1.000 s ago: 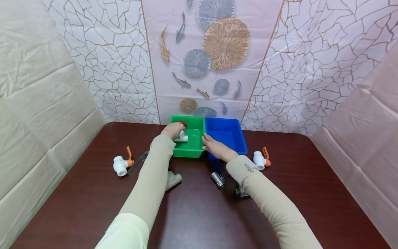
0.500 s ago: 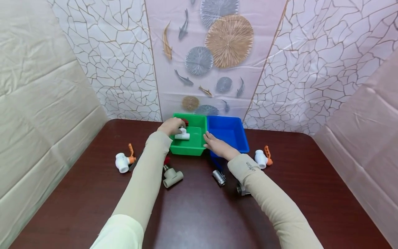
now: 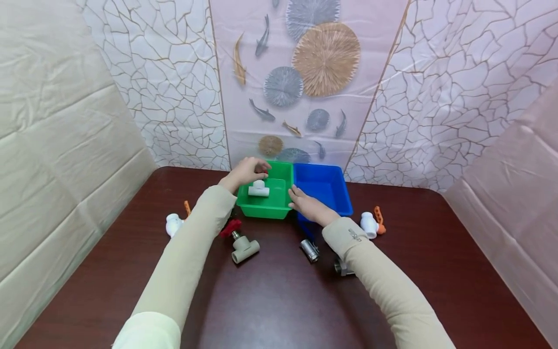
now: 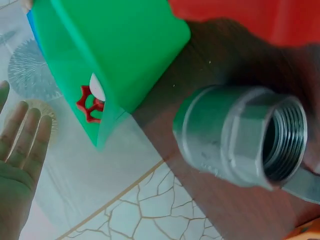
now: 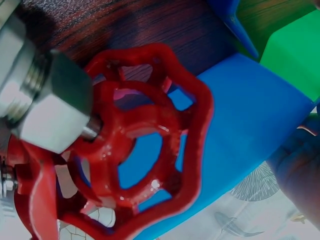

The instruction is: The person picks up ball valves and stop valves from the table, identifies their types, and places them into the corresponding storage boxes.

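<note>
In the head view a white valve (image 3: 259, 189) with a red handwheel (image 4: 90, 104) lies inside the green bin (image 3: 263, 212). My left hand (image 3: 249, 172) hovers over that bin's left side, just above the valve and apart from it; its fingers look extended in the left wrist view. My right hand (image 3: 308, 204) holds nothing, its straight fingers at the seam where the green bin meets the blue bin (image 3: 344, 194). Closest to my right wrist camera is a metal valve with a red handwheel (image 5: 165, 130), mostly hidden by my sleeve in the head view.
A beige valve with red wheel (image 3: 244, 248) and a steel ball valve (image 3: 310, 250) with a blue lever lie in front of the bins. White ball valves with orange handles stand left (image 3: 173, 224) and right (image 3: 368, 225). Another steel valve (image 4: 240, 135) appears under the left wrist.
My left hand has let go of the white valve, which now lies in the green bin, and has lifted slightly with fingers opening. My right hand stays at the bins' seam.
</note>
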### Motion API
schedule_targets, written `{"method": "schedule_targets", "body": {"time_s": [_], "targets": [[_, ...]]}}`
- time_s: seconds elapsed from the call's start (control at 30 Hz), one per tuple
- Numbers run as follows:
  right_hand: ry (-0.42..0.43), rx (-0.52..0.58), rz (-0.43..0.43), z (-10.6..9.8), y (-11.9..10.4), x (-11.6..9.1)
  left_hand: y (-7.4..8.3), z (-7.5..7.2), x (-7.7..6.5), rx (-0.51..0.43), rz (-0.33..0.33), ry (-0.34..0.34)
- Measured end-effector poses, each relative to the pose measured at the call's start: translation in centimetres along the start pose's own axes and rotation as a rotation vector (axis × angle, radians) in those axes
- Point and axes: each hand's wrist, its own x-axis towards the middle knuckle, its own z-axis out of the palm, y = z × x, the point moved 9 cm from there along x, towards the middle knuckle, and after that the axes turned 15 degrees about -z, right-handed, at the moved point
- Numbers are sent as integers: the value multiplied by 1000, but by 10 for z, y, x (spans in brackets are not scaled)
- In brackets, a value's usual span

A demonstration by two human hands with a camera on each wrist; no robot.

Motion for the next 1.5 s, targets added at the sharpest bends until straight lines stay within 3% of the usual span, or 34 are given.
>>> {"method": "schedule_targets", "body": {"time_s": [0.23,0.37,0.6,0.73,1.0,1.27,1.5], "targets": [[5,-12,-25,1,-2,1,-4,-6,-10,54,11,45],[12,-17,-29,-1,-2,1,-16,-9,-17,71,-43,76],[11,2,-31,1,-2,1,-39,-17,-31,-61,-156,112],[8,6,-25,1,-1,0,-43,-19,-37,-60,-177,118],[3,-13,-41,0,-3,0,-57,-10,-47,-25,-252,31],[2,-119,-54,-6,-7,1,-70,-9,-55,-123,-324,-16],[72,-171,-55,-17,-11,1,-75,-11,-59,-140,-312,-16]]}}
